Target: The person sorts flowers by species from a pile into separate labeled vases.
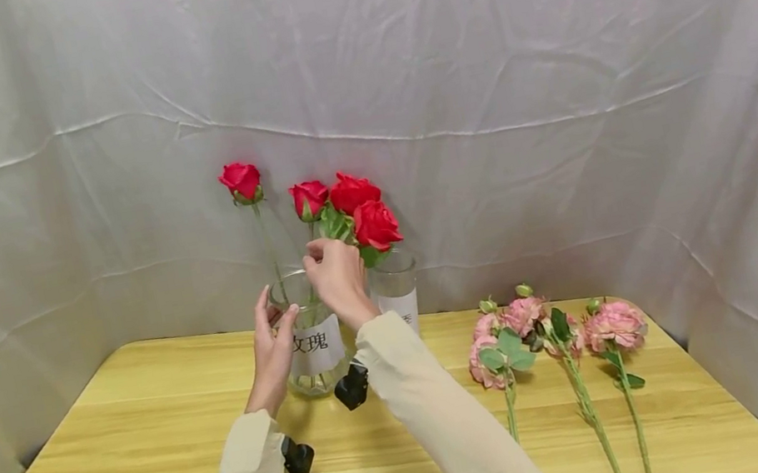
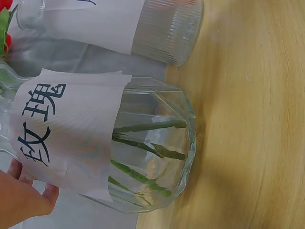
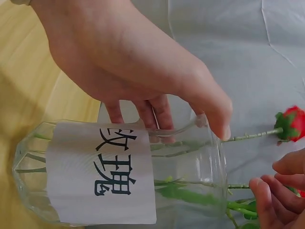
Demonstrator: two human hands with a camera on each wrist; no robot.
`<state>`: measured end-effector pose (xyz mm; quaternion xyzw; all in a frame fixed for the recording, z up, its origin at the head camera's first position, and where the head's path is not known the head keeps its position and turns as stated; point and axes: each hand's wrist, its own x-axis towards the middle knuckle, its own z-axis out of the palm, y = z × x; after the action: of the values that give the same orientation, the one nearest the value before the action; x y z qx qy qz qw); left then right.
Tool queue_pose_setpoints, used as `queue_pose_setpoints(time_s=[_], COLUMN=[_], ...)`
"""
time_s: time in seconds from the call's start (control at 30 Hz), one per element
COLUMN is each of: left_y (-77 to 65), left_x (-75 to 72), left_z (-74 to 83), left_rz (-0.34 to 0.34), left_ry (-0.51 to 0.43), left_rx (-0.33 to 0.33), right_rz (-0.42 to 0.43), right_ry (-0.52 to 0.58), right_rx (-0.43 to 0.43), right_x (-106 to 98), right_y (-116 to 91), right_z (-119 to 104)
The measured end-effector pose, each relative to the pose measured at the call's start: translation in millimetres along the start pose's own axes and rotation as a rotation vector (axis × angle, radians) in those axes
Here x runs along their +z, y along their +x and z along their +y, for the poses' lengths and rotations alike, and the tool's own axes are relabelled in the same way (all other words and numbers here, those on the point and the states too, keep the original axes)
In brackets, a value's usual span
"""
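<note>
A: Where to find the clear faceted glass vase (image 2: pixel 147 102) with the white paper label (image 2: pixel 66 133)?

B: Upright on the yellow wood-grain table (image 1: pixel 157 445), just beside the clear ribbed glass cylinder (image 2: pixel 167 40), with several green stems inside, down to the bottom.

A: And about the left hand (image 1: pixel 275 355)?

B: Holding this vase from its side, with thumb at the rim and curled fingers against the outer wall.

A: About the right hand (image 1: pixel 339 276)?

B: With curled fingertips at the thin green stem of a small red rose (image 1: pixel 309 198), above the rim. Apparently pinching, but too hidden to judge the firmness.

A: What to fear from here?

B: Possibly tipping the vase, in case of a sideways push on the stems while holding only one side. Also, by my judgement, rubbing petals against the two full red roses (image 1: pixel 369 214), because of so little space between. Could also knock the ribbed cylinder with the right cream sleeve (image 1: pixel 451 427), being so near in front.

A: And for the tall single red rose (image 1: pixel 241 181)?

B: Leaning apart to the left, likely to swing with any shake of the vase.
</note>
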<state>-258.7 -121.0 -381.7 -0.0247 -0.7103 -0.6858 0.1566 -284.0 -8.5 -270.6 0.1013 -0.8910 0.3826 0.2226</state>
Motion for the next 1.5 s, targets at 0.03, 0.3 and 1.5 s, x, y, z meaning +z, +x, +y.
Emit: queue_pose_setpoints(time_s=[0.03, 0.3, 1.5], left_y=[0.2, 4.0, 3.5], left_x=[-0.2, -3.1, -15.4], left_z=[-0.1, -2.7, -0.4], left_rz=[-0.001, -0.008, -0.051], left_ry=[0.001, -0.005, 0.006], left_rx=[-0.003, -0.016, -0.025], right_rz=[-0.004, -0.02, -0.112], right_ry=[0.002, 0.042, 0.326], right_rx=[-0.005, -0.035, 0.005], right_x=[0, 1, -62], right_y=[-1, -4, -103], right_z=[0, 2, 114])
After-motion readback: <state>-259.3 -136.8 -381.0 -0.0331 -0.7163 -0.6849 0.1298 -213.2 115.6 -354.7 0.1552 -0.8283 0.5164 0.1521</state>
